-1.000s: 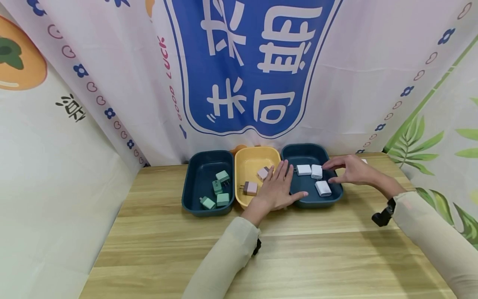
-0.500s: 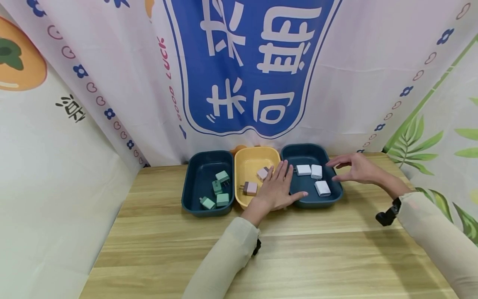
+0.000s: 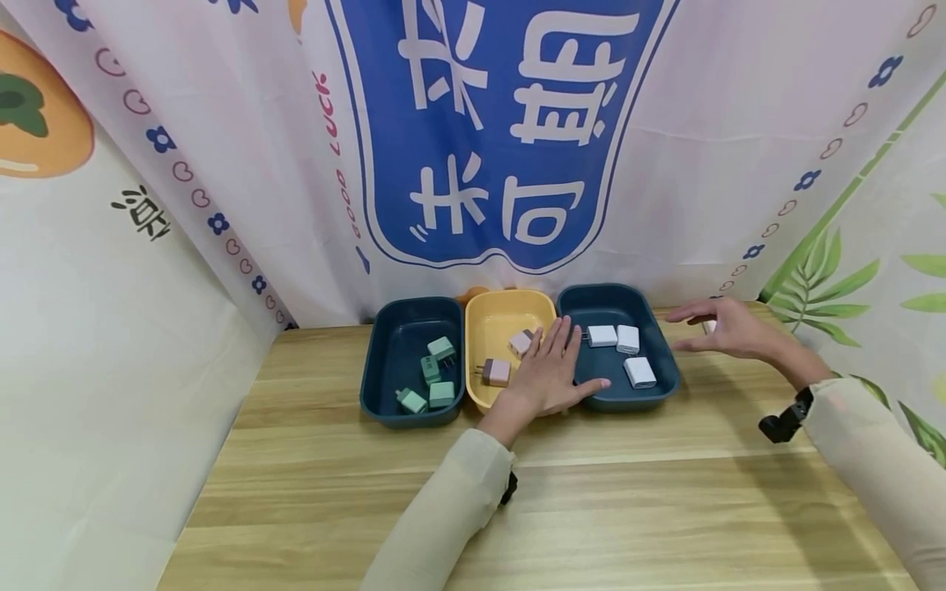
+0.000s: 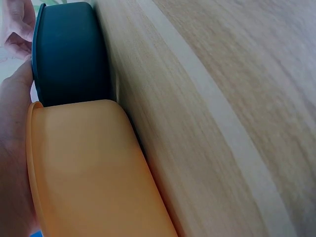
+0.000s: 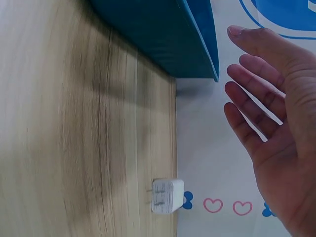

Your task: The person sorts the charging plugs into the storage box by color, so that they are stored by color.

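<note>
My left hand [image 3: 545,373] lies with spread, straight fingers over the yellow tray [image 3: 491,324] and the near rim of the right dark blue tray [image 3: 617,402]; it grips nothing. Two pink-and-brown plug chargers [image 3: 497,373] show in the yellow tray, part of which my hand covers. Three white plug chargers [image 3: 640,373] lie in the right blue tray. Just right of that tray, my right hand [image 3: 732,332] hovers above the table, fingers apart from the thumb, holding nothing. Behind it, a further white charger [image 5: 168,196] sits on the table near the back edge, prongs visible in the right wrist view.
On the left stands another dark blue tray [image 3: 402,328] with several green plug chargers [image 3: 441,394]. All three trays stand side by side against the printed curtain [image 3: 650,205] at the back of the wooden table [image 3: 562,509].
My right hand has drawn back to the right, from over the right blue tray to beside it. My left hand, the trays and the chargers in them have stayed in place.
</note>
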Demonstrator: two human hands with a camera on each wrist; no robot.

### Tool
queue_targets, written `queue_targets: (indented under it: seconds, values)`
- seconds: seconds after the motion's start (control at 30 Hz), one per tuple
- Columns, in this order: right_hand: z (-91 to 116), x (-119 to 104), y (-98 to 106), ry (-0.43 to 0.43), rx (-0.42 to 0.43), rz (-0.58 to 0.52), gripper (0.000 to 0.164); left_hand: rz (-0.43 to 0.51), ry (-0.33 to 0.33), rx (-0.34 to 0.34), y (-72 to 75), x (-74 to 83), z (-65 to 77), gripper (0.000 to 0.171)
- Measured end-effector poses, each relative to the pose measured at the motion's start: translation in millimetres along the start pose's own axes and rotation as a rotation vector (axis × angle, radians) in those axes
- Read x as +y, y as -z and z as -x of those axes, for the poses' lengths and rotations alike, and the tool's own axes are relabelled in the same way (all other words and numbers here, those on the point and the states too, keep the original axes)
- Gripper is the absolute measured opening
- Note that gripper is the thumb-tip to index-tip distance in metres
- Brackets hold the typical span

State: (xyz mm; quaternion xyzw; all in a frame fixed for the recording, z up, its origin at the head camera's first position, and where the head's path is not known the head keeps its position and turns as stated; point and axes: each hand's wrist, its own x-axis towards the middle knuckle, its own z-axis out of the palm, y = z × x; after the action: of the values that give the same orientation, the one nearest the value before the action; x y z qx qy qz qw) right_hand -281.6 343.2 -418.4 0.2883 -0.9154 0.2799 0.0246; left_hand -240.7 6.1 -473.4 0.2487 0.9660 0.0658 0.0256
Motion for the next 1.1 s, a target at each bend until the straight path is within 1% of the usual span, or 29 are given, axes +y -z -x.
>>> queue_targets:
  seconds: [0.17,0.3,0.43,0.6,0.7,1.1]
  values:
    - [2.6,7.1,6.8,-0.045,0.002,0.042,0.041,-0.005,0.002,-0.003,-0.3,0.6,-1.1,0.106]
    - [3.9,14.2,10.3,-0.049,0.01,0.034,0.039,-0.011,0.002,-0.003,0.5,0.6,-1.1,0.106]
    - [5.8,20.4,13.4,-0.066,0.002,0.029,0.04,-0.013,-0.005,0.014,1.1,0.1,-0.8,0.106]
    - [8.2,26.3,15.5,-0.153,-0.018,0.022,0.044,-0.014,-0.007,0.018,1.2,-0.3,0.0,0.107]
    - [10.6,31.3,15.8,-0.188,-0.028,0.014,0.045,-0.007,-0.01,0.02,1.4,-0.4,0.6,0.106]
    - [18.4,60.3,11.6,-0.208,-0.04,0.02,0.05,-0.011,0.004,0.0,-0.9,0.4,-1.2,0.105]
